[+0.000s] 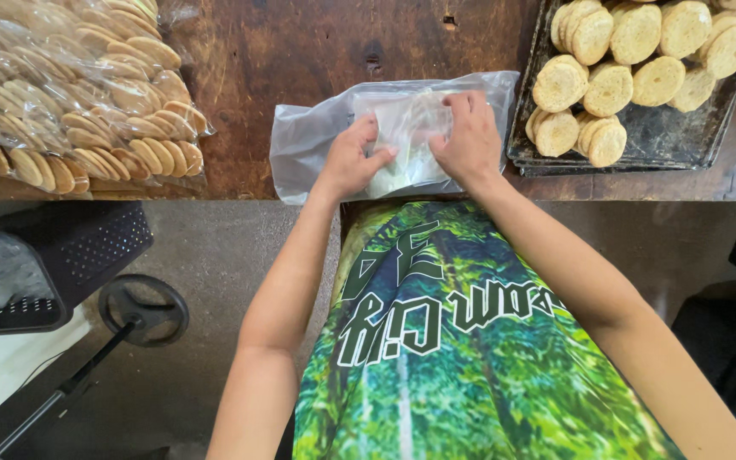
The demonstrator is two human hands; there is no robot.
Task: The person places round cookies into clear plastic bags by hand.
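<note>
Hands, left [353, 158] and right [468, 136], pinch a clear plastic bag [317, 128].

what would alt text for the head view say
Both hands, left hand and right hand, pinch a clear plastic bag on a wooden table. A tray of round biscuits sits right; bagged biscuits lie left.
</note>
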